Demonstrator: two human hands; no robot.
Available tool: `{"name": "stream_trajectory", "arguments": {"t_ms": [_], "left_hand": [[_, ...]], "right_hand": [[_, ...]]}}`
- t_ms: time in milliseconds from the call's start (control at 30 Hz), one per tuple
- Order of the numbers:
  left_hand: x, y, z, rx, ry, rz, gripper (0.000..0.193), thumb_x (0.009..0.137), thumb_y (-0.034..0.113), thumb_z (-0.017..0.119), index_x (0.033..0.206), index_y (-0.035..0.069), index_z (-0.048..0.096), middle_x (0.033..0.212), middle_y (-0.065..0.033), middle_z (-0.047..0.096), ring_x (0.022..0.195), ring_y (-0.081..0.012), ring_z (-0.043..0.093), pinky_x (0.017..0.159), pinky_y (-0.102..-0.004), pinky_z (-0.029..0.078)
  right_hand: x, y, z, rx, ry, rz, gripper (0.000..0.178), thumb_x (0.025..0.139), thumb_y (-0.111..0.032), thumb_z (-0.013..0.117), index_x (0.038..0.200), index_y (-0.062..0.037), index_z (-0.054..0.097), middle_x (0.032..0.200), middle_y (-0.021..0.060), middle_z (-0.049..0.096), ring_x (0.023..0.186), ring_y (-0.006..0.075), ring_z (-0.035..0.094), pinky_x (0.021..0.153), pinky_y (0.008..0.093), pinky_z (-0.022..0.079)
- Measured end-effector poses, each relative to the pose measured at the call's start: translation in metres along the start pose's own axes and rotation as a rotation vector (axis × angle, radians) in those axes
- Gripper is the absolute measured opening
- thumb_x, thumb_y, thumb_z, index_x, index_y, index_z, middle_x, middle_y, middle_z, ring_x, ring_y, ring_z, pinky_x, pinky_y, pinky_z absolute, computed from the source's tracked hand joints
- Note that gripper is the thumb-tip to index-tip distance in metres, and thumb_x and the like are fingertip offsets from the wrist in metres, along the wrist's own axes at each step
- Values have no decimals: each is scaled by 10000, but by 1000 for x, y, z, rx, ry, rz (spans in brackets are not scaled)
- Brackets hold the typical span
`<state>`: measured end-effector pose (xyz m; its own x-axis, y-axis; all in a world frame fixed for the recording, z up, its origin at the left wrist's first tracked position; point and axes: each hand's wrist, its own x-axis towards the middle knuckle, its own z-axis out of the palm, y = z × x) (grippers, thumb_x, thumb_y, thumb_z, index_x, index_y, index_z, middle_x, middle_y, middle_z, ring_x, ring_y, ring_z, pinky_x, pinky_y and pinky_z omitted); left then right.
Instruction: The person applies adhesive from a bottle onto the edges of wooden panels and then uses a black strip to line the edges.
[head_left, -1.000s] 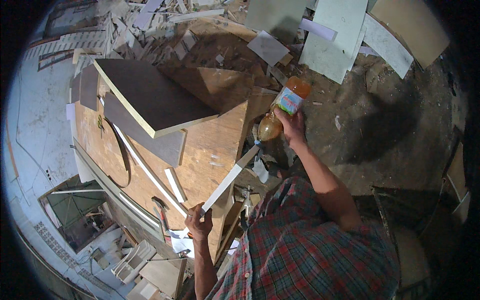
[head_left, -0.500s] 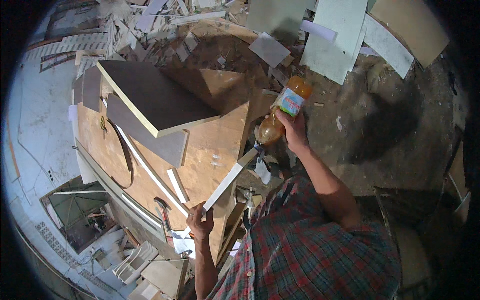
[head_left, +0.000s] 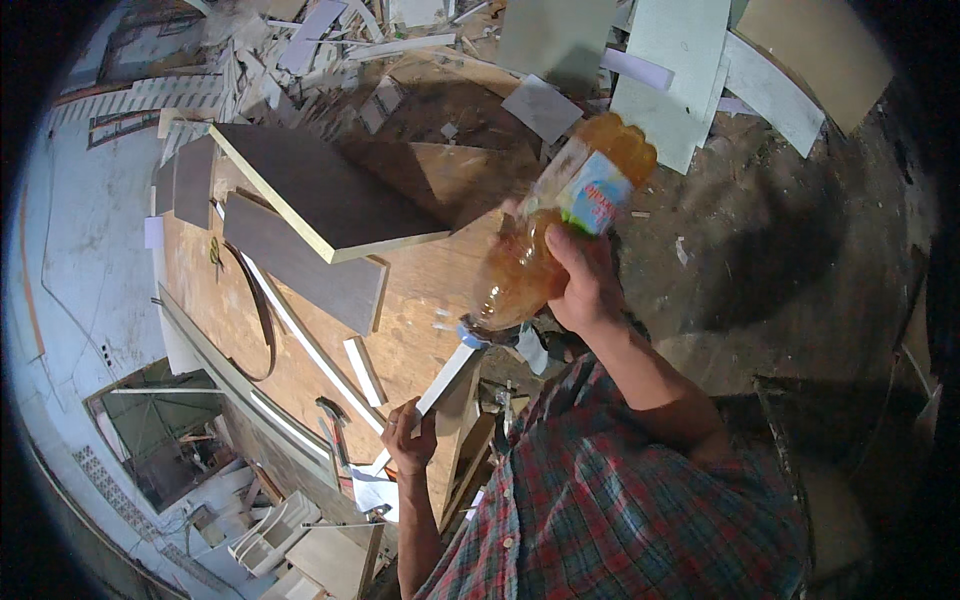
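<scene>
My right hand [head_left: 583, 275] is wrapped round a clear plastic bottle [head_left: 525, 275] of amber liquid with a blue-white label. The bottle is tilted, its blue-ringed neck end low, close above the far end of a white strip [head_left: 447, 380]; whether they touch I cannot tell. In my left hand [head_left: 410, 437] the strip's near part is gripped between thumb and fingers. Both are over the front edge of a wooden worktable [head_left: 415, 290]. Beside my left hand lie a hammer-like tool [head_left: 330, 412] with a red handle and a white sheet [head_left: 373, 492].
A dark panel with pale edges [head_left: 320, 190] rests on another dark board [head_left: 310, 270] on the table. Near them lie a short white block [head_left: 363, 370], a long white strip [head_left: 300, 335], a curved dark band [head_left: 268, 330] and yellow-handled scissors [head_left: 214, 252]. Offcuts [head_left: 540, 108] litter the floor.
The bottle has moved closer and tilted over, its neck end shifting left and down along the strip. My left hand and the strip have shifted slightly right and down.
</scene>
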<state>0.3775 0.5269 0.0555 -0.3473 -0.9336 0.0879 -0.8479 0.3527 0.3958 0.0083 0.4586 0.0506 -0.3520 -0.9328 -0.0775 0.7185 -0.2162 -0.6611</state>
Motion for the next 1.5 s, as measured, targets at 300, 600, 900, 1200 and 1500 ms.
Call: {"name": "stream_trajectory", "arguments": {"t_ms": [300,600,900,1200,1500], "left_hand": [[4,6,-1,10,-11,-3,340,723,69,778,1050,80,687,887,-128,685,764,-289,680,652,-368,541],[3,7,-20,24,-161,-47,327,782,134,754,1092,103,656,937,-112,693,799,-280,685,687,-362,551],[-74,-6,-103,145,-233,-192,320,823,203,744,1089,50,655,893,-135,690,808,-276,695,708,-358,543],[-126,8,-171,-181,580,-747,456,925,55,594,1364,36,473,1061,-87,648,889,-169,605,765,-300,484],[-156,-9,-170,-552,605,-1237,210,897,190,613,1004,26,690,858,-26,645,678,-89,593,540,-235,485]], "right_hand": [[17,47,-69,55,242,35,417,956,-303,583,1277,-53,495,1246,118,605,1064,296,634,936,458,512],[3,32,-57,820,-28,91,530,964,-416,538,1363,-78,451,1369,102,522,1211,267,537,976,480,468],[4,-33,-127,364,371,69,544,970,-448,504,1358,-68,477,1309,78,571,1233,253,524,1030,489,425],[-18,-3,-170,403,381,192,529,963,-403,547,1354,-53,480,1319,96,576,1218,264,549,1033,439,453],[42,-15,-126,231,366,309,563,980,-403,515,1415,-62,403,1389,103,526,1301,239,479,1054,437,440]]}}
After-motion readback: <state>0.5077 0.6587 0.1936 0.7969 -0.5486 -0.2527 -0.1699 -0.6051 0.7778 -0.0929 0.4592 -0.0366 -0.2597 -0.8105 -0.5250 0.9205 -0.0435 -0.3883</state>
